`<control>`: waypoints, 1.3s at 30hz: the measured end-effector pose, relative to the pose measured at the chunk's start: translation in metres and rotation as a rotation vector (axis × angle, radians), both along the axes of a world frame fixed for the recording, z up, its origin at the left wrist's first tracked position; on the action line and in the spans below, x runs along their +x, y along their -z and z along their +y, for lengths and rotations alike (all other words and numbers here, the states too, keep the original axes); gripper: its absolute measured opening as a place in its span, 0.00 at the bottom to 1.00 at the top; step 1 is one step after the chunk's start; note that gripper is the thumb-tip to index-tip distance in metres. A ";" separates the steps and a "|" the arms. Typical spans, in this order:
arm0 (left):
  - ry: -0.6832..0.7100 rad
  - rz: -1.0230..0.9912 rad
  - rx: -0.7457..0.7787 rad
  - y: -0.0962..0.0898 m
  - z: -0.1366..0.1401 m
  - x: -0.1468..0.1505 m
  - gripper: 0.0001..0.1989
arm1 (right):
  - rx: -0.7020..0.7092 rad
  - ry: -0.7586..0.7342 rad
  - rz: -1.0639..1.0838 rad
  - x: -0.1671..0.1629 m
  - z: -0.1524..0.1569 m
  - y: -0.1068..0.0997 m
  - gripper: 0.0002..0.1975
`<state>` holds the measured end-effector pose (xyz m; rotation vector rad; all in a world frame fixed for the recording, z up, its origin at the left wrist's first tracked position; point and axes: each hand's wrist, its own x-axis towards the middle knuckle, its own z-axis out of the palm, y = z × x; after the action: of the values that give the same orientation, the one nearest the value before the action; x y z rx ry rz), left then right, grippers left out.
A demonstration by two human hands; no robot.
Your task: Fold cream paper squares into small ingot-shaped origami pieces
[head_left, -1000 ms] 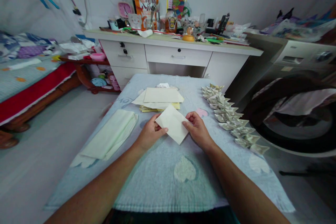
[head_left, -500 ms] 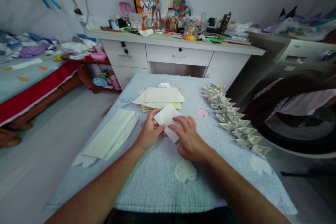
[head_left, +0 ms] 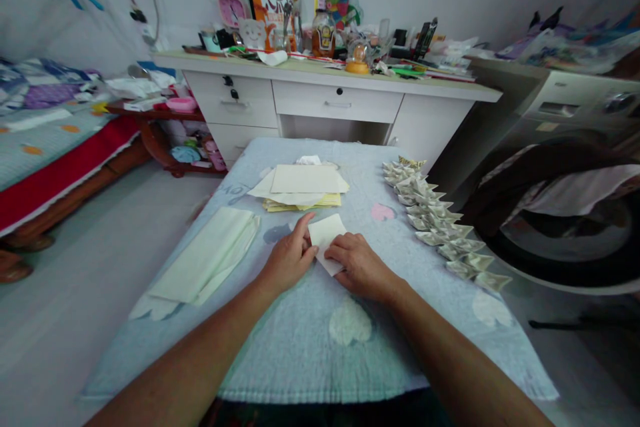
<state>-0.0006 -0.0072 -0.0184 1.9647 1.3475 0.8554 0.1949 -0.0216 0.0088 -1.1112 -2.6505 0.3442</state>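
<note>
A small folded piece of off-white paper (head_left: 326, 229) lies tilted between my two hands, over the middle of the cloth-covered table. My left hand (head_left: 290, 255) grips its left side, the thumb near the lower left edge and the index finger pointing up along it. Bent fingers of my right hand (head_left: 361, 264) press on the paper's right side, and its thumb is mostly hidden below. Just beyond my hands rests a stack of pale and yellow paper sheets (head_left: 304, 180). Left of my left forearm is a long pale green folded sheet (head_left: 205, 257).
Several folded paper boats (head_left: 433, 217) stand in rows along the right side of the blue patterned cloth (head_left: 280, 347). Behind the table is a white desk (head_left: 235, 103) crowded with jars and packets. A washing machine (head_left: 565, 103) stands at right, a bed (head_left: 65, 147) at left.
The paper has turned and come slightly toward me. My right hand's fingers have curled in from a spread pose, and my left index finger has moved up along the paper's edge. The view shifted slightly.
</note>
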 end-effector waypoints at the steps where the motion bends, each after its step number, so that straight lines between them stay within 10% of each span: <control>1: -0.036 0.059 0.078 -0.001 0.000 -0.001 0.35 | -0.017 -0.001 0.009 0.001 0.001 0.001 0.14; 5: -0.089 0.210 0.273 -0.007 0.000 -0.007 0.23 | -0.068 -0.006 0.050 0.003 0.002 0.003 0.13; 19: 0.179 0.280 0.134 -0.006 -0.002 -0.007 0.06 | -0.185 -0.027 0.282 0.014 0.010 0.008 0.02; 39: 0.052 0.292 0.175 0.005 0.003 0.001 0.04 | -0.116 0.460 0.060 0.004 0.009 0.017 0.12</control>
<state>0.0002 -0.0042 -0.0231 2.3215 1.4141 0.7018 0.1993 -0.0129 -0.0077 -1.6666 -2.2551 0.4305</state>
